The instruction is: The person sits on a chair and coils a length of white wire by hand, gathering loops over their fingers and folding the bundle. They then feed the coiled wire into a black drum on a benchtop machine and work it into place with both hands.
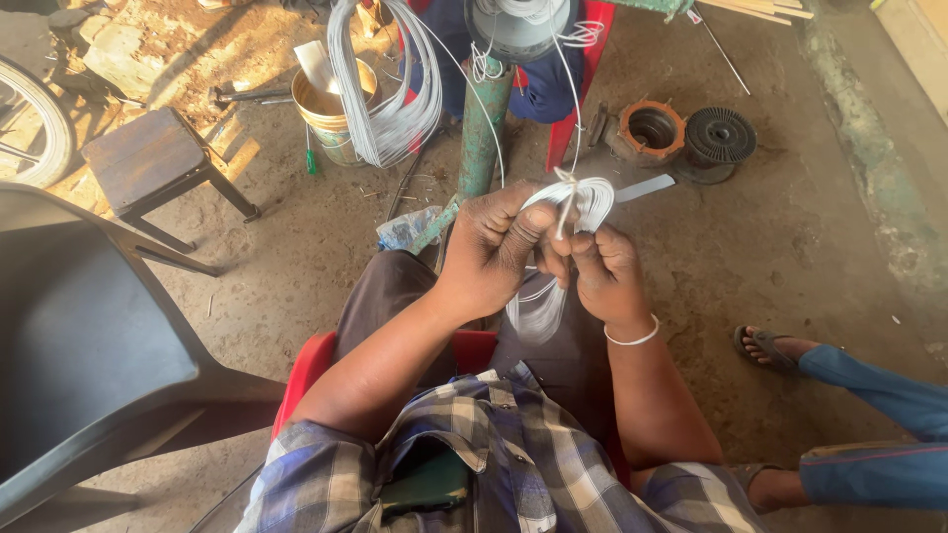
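Dirt floor fills most of the downward view, dusty and brown under a seated person. Next in size, a dark plastic chair takes up the lower left, and the person's red seat shows beneath a checked shirt and dark trousers. Farther off at upper left stands a small wooden stool, with part of a bicycle wheel at the edge. A green metal post rises just ahead of the knees, and a large hank of pale wire hangs beside it, in front of a yellowish bucket. To the right on the ground lie a rusty motor housing and a black finned disc, just beside each other. Another person's foot in a sandal and blue trouser leg show at lower right. In the middle, the left hand is clenched around a small coil of white wire, held above the lap. The right hand, wearing a thin white bangle, pinches the coil's tied strands between thumb and fingertips. Loose loops of the coil droop down between both hands.
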Demonstrator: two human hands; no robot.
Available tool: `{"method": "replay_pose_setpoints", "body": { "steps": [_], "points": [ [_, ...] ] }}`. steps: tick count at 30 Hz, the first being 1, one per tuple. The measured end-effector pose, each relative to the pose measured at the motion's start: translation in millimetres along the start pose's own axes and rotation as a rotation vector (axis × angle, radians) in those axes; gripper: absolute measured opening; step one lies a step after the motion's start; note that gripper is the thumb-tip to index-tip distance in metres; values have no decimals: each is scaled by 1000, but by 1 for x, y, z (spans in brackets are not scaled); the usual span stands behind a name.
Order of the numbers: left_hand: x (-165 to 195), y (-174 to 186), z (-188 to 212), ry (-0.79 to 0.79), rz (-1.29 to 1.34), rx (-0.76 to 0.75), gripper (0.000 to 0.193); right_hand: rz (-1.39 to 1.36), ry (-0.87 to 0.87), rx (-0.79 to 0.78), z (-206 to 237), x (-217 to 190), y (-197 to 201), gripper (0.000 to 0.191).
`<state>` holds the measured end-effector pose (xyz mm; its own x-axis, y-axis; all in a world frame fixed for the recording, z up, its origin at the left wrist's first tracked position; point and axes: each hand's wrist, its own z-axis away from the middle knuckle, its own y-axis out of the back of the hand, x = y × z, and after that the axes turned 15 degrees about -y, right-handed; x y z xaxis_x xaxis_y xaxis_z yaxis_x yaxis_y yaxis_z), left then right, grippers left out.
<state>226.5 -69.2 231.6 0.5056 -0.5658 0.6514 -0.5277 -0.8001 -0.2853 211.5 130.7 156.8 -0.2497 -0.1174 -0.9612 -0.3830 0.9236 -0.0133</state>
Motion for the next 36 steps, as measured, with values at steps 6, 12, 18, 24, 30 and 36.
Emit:
{"method": "replay_pose_setpoints", "body": {
  "steps": [6, 12, 18, 24, 30, 36],
  "points": [
    [2, 3, -2, -69, -77, -17, 33, 70, -73, -18, -4, 5, 7, 39],
    [0, 9, 1, -66, 38, 105, 30, -90, -46, -240, -10, 9, 11, 39],
    [7, 11, 1, -136, -100, 34, 33, -13, -124, -102, -12, 14, 6, 42],
    [13, 20, 2, -198, -154, 51, 32, -96, -121, -338, -21, 30, 13, 34],
    [3, 25, 3, -164, -132, 87, 29, 208, -131, -161, -26, 36, 12, 31],
    [-9, 20, 7, -111, -456, -167, 19, 30, 45, 133, -7, -6, 2, 48]
  ]
}}
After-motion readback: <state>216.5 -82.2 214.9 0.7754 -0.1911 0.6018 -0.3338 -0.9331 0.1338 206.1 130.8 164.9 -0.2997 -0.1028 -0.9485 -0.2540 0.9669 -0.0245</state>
